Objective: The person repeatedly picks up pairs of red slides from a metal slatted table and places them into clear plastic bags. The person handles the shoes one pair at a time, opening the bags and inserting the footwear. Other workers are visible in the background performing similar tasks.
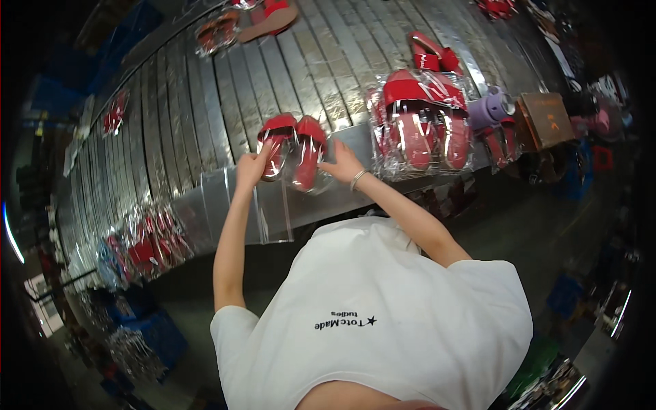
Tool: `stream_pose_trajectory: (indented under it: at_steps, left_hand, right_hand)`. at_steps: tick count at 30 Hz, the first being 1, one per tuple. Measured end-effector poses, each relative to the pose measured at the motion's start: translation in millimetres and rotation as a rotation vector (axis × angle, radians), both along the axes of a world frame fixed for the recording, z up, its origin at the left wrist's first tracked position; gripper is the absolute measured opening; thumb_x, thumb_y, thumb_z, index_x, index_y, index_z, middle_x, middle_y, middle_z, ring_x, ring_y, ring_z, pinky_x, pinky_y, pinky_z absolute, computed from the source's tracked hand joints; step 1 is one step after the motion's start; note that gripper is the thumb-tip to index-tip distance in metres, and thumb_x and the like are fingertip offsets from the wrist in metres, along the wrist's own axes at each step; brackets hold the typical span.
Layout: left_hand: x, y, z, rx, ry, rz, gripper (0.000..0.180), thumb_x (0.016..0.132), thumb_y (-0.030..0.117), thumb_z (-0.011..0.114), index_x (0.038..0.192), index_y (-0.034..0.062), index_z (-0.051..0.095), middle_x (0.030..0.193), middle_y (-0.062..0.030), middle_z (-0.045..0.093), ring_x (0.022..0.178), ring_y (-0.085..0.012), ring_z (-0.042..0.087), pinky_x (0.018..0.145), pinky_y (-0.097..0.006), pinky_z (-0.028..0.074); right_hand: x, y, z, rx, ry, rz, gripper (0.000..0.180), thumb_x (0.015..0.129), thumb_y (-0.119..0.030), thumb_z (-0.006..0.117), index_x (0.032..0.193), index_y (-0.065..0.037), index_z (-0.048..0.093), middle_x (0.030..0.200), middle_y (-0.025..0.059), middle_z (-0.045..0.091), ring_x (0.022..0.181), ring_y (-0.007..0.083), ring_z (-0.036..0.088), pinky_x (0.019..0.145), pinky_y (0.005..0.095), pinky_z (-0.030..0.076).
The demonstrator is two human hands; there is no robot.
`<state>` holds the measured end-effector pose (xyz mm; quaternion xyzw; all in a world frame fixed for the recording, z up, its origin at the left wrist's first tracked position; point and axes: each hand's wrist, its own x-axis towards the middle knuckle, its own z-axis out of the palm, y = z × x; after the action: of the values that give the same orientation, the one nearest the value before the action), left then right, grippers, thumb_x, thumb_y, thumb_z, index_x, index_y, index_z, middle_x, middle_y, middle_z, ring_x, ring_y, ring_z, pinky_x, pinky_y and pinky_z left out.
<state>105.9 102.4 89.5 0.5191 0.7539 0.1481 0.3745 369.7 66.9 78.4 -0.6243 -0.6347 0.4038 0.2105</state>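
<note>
A pair of red slide sandals (292, 147) lies on the metal roller conveyor (225, 102), partly inside a clear plastic bag (311, 174). My left hand (251, 167) grips the left side of the pair and the bag's edge. My right hand (342, 164), with a bracelet on the wrist, holds the bag's right edge next to the right sandal. More clear empty bags (270, 215) hang over the conveyor's near edge below my hands.
A bagged stack of red sandals (420, 126) lies to the right, a loose red pair (432, 53) behind it. A purple roll (493, 109) and brown box (544, 119) sit farther right. Bagged sandals (147, 246) lie lower left, more pairs (242, 24) at the far end.
</note>
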Motion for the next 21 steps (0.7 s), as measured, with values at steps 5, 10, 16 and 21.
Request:
stream_pose_trajectory:
  at_steps: [5,10,16,21]
  left_hand:
    - [111,9,187,0.664,0.625,-0.831,0.021,0.067,0.026,0.071,0.069,0.006,0.064,0.066,-0.0105,0.06,0.076,-0.0252,0.062,0.074,-0.037,0.047]
    - [180,18,303,1.353,0.475,-0.724,0.057,0.068,0.037,0.072,0.115,0.0079,0.057,0.132,-0.0109,0.042,0.127,-0.0275,0.035,0.107,-0.046,0.021]
    - [230,60,204,0.904,-0.382,-0.369,0.109,0.069,0.059,0.068,0.142,-0.0031,0.015,0.145,-0.021,0.021,0.136,-0.0339,0.018,0.11,-0.044,0.013]
    - [292,30,-14,-0.012,-0.967,0.034,0.085,0.09,0.053,0.043,0.146,0.0108,-0.004,0.151,-0.0153,0.012,0.136,-0.0275,0.024,0.109,-0.037,0.021]
  right_hand:
    - [23,30,132,0.889,-0.262,0.078,0.067,0.065,-0.029,0.077,0.124,-0.013,0.051,0.135,0.0119,0.04,0.126,0.0335,0.035,0.105,0.0425,0.027]
    - [96,18,213,0.366,0.414,-0.191,0.018,0.076,-0.019,0.07,0.086,-0.005,0.065,0.081,0.0064,0.065,0.079,0.0201,0.064,0.067,0.0302,0.05]
    - [248,19,200,0.197,0.631,-0.502,0.035,0.085,-0.025,0.066,0.104,0.002,0.056,0.089,0.0068,0.063,0.077,0.0124,0.06,0.065,0.0242,0.048]
    - [271,26,84,0.275,-0.173,-0.54,0.058,0.08,-0.038,0.067,0.119,0.002,0.049,0.117,0.0252,0.05,0.108,0.0378,0.049,0.092,0.0402,0.04]
